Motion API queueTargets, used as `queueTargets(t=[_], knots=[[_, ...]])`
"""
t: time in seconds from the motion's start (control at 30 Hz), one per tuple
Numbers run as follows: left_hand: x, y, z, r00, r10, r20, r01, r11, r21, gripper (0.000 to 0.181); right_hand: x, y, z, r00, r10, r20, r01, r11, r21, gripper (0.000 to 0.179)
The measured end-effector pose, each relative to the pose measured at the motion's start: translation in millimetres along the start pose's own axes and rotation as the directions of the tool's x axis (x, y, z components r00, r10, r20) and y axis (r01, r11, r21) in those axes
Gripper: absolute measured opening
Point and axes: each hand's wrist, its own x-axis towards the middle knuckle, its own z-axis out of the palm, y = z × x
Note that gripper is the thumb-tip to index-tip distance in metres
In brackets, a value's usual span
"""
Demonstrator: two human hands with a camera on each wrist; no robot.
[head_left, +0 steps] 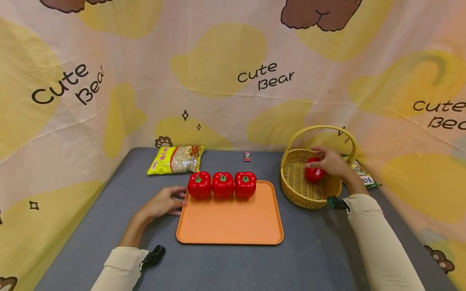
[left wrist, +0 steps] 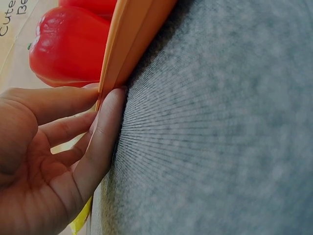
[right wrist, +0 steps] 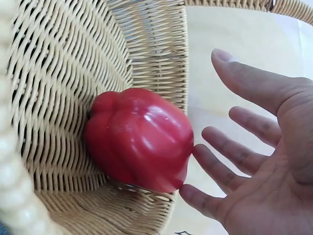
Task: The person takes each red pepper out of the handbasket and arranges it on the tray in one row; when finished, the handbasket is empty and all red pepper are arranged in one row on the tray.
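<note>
On the near left, my left hand [head_left: 165,202] holds the left rim of an orange tray [head_left: 229,226]; in the left wrist view its fingers [left wrist: 105,117] lie on both sides of that rim. Three red bell peppers [head_left: 223,185] stand in a row along the tray's far edge. My right hand [head_left: 333,163] reaches into a wicker basket [head_left: 293,173] with an arched handle. Another red bell pepper [right wrist: 142,139] lies in there against the woven wall. In the right wrist view, the right fingers are spread, two fingertips right at the pepper and the thumb apart from it.
A yellow bag with a clear window [head_left: 176,160] lies behind the tray at the left. A small red packet [head_left: 247,156] is near the back edge of the grey table [head_left: 229,266]. A green packet [head_left: 365,176] lies partly hidden behind the basket. Printed cloth surrounds the table.
</note>
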Motion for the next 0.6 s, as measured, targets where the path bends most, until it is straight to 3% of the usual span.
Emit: queueTargets(t=[0.37,0.6], knots=[[-0.6,-0.1,0.1,1.0,0.001,0.0,-0.001,1.0,-0.001,0.064,1.6,-3.2,0.4,0.999,0.018,0.03,-0.018,1.0,0.001,0.079],[-1.0,0.5,0.5,1.0,0.001,0.0,-0.001,1.0,0.002,0.064,0.6,-0.1,2.2,0.999,-0.003,0.046,0.003,1.0,0.006,0.071]])
